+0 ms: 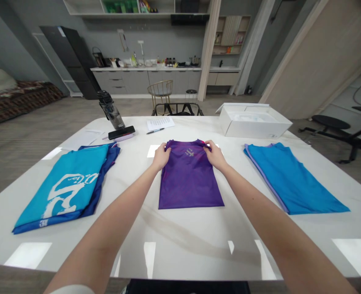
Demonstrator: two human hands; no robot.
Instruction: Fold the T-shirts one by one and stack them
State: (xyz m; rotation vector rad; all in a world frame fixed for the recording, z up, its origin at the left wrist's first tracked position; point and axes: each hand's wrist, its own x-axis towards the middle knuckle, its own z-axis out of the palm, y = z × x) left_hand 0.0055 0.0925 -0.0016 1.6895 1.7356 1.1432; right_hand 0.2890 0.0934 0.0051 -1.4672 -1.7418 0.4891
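"Where was the purple shirt [191,179]?"
"On the table [180,230], between left pile [65,188] and right pile [297,179]."
"And its top corners?"
"I saw the left hand [162,157] pinch one, the right hand [215,155] the other."

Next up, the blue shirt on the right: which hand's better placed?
Likely the right hand: it holds the purple shirt on the side nearer the blue shirt; the left hand holds the farther side.

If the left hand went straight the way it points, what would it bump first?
The purple shirt, probably: the left hand holds its shoulder and points inward over it. Beyond, depth is unclear.
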